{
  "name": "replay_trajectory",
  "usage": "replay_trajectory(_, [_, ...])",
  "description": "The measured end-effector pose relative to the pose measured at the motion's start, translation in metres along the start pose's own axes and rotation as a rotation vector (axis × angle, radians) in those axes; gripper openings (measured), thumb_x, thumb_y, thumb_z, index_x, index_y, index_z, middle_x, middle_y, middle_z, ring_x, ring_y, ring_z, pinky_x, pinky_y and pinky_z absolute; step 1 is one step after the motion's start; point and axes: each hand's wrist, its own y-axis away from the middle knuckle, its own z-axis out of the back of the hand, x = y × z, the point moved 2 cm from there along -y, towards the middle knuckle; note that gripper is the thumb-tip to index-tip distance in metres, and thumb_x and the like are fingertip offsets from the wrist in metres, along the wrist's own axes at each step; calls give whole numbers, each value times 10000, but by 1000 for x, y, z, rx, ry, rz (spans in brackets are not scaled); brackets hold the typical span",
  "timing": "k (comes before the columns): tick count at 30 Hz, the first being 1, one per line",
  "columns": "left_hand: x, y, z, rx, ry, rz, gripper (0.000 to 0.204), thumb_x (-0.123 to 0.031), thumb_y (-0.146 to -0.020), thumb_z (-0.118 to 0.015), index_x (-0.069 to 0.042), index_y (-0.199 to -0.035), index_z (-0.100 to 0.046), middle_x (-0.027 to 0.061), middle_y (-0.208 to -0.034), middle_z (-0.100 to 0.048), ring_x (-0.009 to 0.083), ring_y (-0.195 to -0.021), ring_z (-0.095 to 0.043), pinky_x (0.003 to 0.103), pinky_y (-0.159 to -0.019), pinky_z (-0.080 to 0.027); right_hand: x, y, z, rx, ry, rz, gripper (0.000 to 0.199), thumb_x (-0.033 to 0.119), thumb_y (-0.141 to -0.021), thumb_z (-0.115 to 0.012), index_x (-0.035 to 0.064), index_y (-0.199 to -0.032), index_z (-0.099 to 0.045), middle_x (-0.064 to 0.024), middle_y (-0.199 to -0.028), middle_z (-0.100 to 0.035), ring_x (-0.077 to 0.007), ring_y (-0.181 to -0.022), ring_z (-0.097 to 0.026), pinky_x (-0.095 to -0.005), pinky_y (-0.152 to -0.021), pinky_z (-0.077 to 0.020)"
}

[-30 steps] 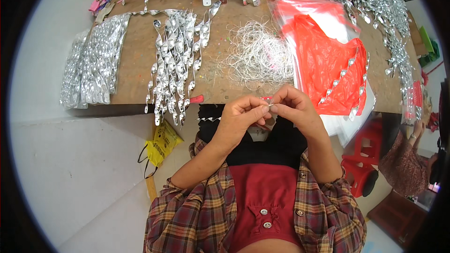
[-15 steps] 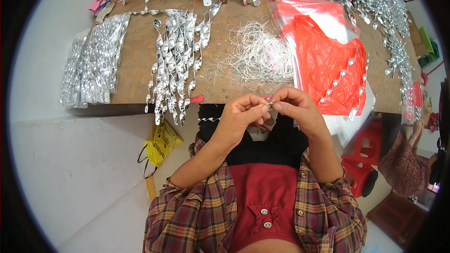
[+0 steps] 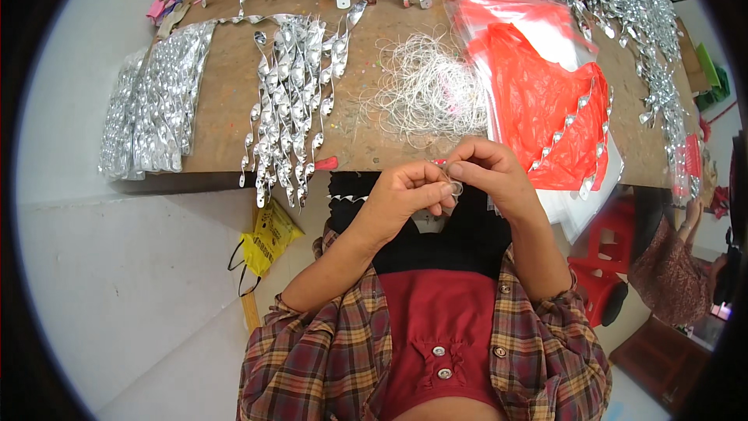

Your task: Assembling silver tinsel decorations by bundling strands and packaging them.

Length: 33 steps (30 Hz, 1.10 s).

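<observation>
Just off the table's front edge, my left hand [image 3: 414, 192] and my right hand [image 3: 492, 175] meet with their fingertips together. Between them is a thin pale string [image 3: 456, 189], bent into a small loop. Both hands are closed in a pinch on it; the fingers hide its ends. Beyond the hands lies a tangled heap of white and silvery string [image 3: 432, 90]. Left of that heap, a bunch of shiny silver twisted strips [image 3: 292, 101] hangs partly over the edge.
Bagged silver spirals [image 3: 167, 101] lie at the table's [image 3: 226, 140] left end. On the right, a red plastic bag [image 3: 538, 109] covers clear bags, with two twisted strips on it. More silver strips [image 3: 639, 15] crowd the back. Another person [image 3: 674, 273] is beyond a red stool [image 3: 604, 257].
My fingertips have shifted slightly, and the string's loop now shows below them. My right hand is a little higher. The things on the table have not moved.
</observation>
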Motion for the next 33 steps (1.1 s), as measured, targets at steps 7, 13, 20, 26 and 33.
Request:
replay_trajectory(7, [0,2,2,-61,30,-41,90,-97,-845,-619,-16,-882,-612,46,-778,-623,78,-684,-564,192,-623,-444,6,0,2,-56,68,71,136,141,-849,-622,14,-895,-623,5,-813,-582,-64,-745,-509,-216,-662,-415])
replay_trajectory(13, [-7,5,-9,-179,-194,-193,38,-48,-833,-601,-15,-851,-598,-3,-736,-591,36,-657,-518,181,-597,-419,13,5,-9,-131,573,281,129,142,-800,-664,26,-848,-640,-8,-733,-529,-91,-646,-470,-224,-629,-383])
replay_trajectory(20, [-11,8,-12,-357,-651,-398,21,5,-795,-594,6,-796,-573,-29,-685,-567,12,-609,-473,175,-550,-403,19,5,-21,-241,1034,539,69,70,-750,-676,55,-768,-611,-36,-734,-545,-152,-595,-508,-263,-625,-369])
replay_trajectory(26, [-6,5,-6,-292,-248,-227,54,-55,-839,-589,-3,-854,-598,17,-722,-614,38,-616,-524,181,-569,-426,13,8,-22,-265,889,526,65,29,-769,-645,42,-811,-597,-43,-774,-541,-140,-610,-502,-251,-597,-387])
replay_trajectory(33, [-7,2,3,-185,91,-38,116,-115,-855,-619,-21,-924,-614,58,-757,-643,79,-635,-570,186,-596,-463,9,6,-15,-236,824,523,81,-13,-771,-629,27,-837,-604,-53,-788,-542,-141,-672,-512,-243,-572,-410])
